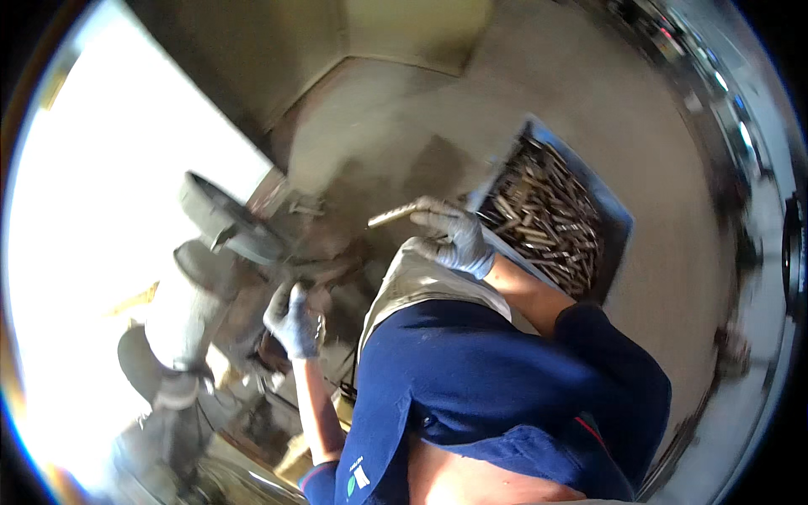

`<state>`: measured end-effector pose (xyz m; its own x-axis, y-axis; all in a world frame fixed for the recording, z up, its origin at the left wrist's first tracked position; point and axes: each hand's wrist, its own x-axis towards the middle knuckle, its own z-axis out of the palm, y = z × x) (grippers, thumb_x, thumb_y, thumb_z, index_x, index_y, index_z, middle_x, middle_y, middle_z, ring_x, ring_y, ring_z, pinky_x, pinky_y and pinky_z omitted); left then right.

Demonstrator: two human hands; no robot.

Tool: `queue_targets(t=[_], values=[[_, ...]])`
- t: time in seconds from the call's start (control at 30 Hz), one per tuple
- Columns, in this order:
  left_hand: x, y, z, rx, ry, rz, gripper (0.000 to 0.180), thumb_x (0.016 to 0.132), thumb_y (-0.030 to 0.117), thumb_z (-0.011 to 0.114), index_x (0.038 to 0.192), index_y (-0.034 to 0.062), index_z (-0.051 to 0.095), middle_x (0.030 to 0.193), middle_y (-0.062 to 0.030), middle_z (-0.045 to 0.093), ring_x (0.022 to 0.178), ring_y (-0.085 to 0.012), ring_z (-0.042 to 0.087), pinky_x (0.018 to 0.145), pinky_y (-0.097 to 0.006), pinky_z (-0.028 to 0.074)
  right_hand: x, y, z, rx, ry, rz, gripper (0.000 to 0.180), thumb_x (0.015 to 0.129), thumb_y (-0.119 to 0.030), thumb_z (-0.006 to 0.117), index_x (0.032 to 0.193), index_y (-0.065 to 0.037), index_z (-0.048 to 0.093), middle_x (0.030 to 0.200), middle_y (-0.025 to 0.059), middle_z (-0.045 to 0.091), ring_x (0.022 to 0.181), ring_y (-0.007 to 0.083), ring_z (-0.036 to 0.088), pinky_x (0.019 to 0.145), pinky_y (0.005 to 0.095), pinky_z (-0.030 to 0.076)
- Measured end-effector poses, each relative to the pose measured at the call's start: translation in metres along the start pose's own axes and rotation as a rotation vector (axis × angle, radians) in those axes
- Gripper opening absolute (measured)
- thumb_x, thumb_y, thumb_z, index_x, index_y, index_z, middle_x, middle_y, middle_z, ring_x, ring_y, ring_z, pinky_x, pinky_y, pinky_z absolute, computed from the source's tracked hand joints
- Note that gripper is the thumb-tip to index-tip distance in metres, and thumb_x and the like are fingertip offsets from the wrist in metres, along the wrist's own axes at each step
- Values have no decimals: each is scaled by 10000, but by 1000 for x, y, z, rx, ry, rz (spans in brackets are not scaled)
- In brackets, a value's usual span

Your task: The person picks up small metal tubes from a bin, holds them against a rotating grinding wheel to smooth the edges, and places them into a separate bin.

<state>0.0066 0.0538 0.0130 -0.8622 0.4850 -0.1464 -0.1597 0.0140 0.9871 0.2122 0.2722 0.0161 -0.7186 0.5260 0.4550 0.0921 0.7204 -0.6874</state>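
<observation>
My right hand [450, 234], in a grey glove with a blue cuff, pinches one end of a short metal rod [392, 215]. The rod points left and lies almost level above the floor. To the lower left is my left hand [293, 324], gloved the same way. Its fingers are loosely bent, a gap shows between thumb and fingers, and I see nothing in them. This hand is close to a grey machine [231, 220] with rounded guards. Right beside my right wrist stands a blue bin [621, 220] filled with many similar metal rods [547, 210].
A pale cabinet-like panel [412, 34] stands at the far side. Bright light washes out the left. Along the right rim run blurred shelves or equipment [741, 126]. The concrete floor [665, 168] surrounds the bin. Light trousers [421, 282] show below my right hand.
</observation>
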Motion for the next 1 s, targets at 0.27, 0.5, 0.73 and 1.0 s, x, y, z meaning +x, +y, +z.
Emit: queue_targets(t=[0.27, 0.5, 0.73, 1.0], values=[[-3, -79, -53, -146, 6, -169, 124, 826, 116, 668, 845, -3, 638, 784, -29, 638, 683, -98, 563, 647, -238, 485, -97, 77, -125, 200, 797, 581, 235, 764, -155, 747, 967, -67, 668, 950, 18, 652, 846, 106, 582, 766, 257, 496], [-4, -76, -83, -139, 45, -213, 118, 830, 62, 634, 918, -16, 644, 836, -56, 647, 715, -128, 587, 684, -259, 505, -111, 150, -162, -365, 449, 866, 368, 769, -295, 716, 904, 42, 651, 865, 87, 659, 768, 160, 570, 733, 302, 448], [-64, -81, -164, 64, 368, -139, 253, 805, 170, 692, 984, -6, 662, 869, -14, 647, 785, -81, 556, 727, -226, 447, -60, 103, -34, 60, 60, 501, 357, 806, -178, 698, 1070, 51, 624, 950, 75, 641, 755, 146, 587, 682, 273, 495], [-281, -143, -270, -150, 1177, -59, 93, 827, 44, 624, 912, 11, 643, 804, -67, 659, 695, -119, 627, 626, -224, 520, -21, 52, 65, -3, -626, 380, 436, 765, -113, 728, 1148, 38, 586, 855, 54, 643, 726, 106, 554, 683, 234, 463]])
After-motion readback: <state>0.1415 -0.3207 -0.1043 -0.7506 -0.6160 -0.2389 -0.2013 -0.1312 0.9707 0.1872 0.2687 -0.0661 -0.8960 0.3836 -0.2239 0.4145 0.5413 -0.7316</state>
